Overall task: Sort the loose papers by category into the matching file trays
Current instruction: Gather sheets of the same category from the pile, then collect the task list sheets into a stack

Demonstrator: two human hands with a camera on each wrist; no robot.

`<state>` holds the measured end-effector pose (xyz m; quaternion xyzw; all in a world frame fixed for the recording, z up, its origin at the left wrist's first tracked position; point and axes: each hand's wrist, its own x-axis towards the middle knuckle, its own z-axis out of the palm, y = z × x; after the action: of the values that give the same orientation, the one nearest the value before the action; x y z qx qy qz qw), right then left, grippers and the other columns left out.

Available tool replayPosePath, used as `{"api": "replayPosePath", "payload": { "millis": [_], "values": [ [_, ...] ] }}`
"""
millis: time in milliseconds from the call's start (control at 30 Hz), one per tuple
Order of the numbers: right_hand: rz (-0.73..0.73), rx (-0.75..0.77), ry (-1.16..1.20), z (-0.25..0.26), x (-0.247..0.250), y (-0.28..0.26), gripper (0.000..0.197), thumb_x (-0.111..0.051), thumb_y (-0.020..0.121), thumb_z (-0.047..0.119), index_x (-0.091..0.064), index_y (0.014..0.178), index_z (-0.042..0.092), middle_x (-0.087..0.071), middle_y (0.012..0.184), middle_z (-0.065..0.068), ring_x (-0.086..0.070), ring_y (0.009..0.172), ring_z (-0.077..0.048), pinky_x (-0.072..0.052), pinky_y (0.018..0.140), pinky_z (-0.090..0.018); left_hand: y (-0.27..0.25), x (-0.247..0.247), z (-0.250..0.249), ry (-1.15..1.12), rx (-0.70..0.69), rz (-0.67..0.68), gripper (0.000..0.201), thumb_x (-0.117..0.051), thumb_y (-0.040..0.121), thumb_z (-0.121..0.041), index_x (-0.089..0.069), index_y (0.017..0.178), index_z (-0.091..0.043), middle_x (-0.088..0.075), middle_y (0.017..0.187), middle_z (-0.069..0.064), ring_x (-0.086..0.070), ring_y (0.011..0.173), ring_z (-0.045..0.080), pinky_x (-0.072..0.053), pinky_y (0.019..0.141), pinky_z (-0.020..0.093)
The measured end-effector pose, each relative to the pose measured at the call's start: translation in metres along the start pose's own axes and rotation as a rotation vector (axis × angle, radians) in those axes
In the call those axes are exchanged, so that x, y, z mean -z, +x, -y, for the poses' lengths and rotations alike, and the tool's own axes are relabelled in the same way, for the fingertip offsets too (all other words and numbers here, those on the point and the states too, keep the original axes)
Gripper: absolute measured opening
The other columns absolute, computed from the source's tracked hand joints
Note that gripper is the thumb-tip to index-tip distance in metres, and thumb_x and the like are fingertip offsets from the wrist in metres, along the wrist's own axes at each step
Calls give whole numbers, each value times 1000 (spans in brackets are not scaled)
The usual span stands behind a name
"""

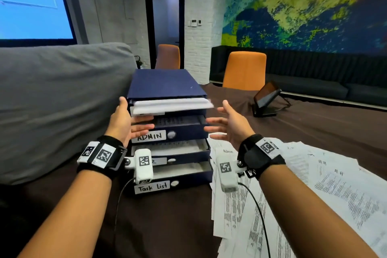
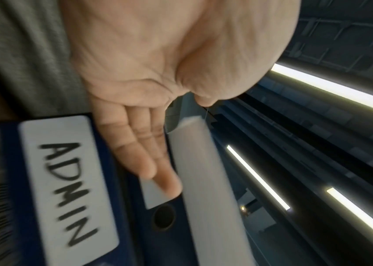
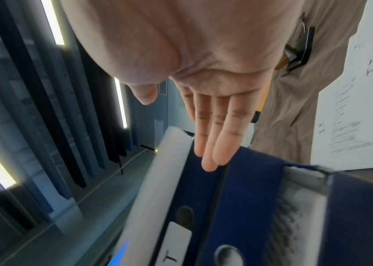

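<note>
We have both hands flanking the navy drawer unit [image 1: 167, 88] at the tabletop's [image 1: 178, 216] middle. Left hand [image 1: 127, 119] has straight fingers [image 2: 149, 158] against the top drawer's face, above the ADMIN drawer [image 1: 167, 132]; nothing grasped. Right hand [image 1: 228, 123] is spread and released, near the unit's right side; whether it touches is unclear.

The thick paper stack [image 1: 171, 105] sits in the top drawer, overhanging its front and right corner.

Risks, as we judge them:
- An uneven push could crumple the protruding sheets or jam the drawer.
- One-sided pressure could skid the unit on the tabletop.
- Loose papers [image 1: 293, 184] fan out near right; a dragged wrist cable [image 1: 257, 216] could scatter them.

The Task List drawer [image 1: 173, 182] stands ajar at bottom.
</note>
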<state>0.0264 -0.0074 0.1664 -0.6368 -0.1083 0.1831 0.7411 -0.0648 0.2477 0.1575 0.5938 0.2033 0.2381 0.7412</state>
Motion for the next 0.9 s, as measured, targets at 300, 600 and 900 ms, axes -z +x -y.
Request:
{"api": "replayPosePath", "payload": {
  "millis": [300, 600, 900],
  "values": [
    [-16, 158, -260, -20, -13, 3, 19, -57, 99, 30, -61, 109, 15, -69, 97, -10, -68, 75, -24, -53, 62, -32, -9, -15, 27, 78, -229, -100, 29, -42, 107, -32, -43, 135, -29, -72, 84, 12, -64, 46, 17, -49, 43, 23],
    [49, 178, -351, -32, -22, 2, 11, -60, 98, 25, -64, 100, 16, -71, 91, -11, -69, 71, -23, -54, 62, -31, -30, -48, 46, 212, -167, 108, 13, -54, 102, -22, -66, 105, -16, -71, 84, 4, -63, 54, 14, -50, 52, 23],
    [-79, -14, -291, -86, 57, -61, 9, -61, 97, 20, -64, 96, 12, -69, 85, -12, -67, 69, -24, -48, 56, -27, -71, -102, 111, 254, 56, 398, 12, -55, 102, -19, -66, 104, -13, -72, 85, 7, -62, 53, 15, -46, 48, 22]
  ]
}}
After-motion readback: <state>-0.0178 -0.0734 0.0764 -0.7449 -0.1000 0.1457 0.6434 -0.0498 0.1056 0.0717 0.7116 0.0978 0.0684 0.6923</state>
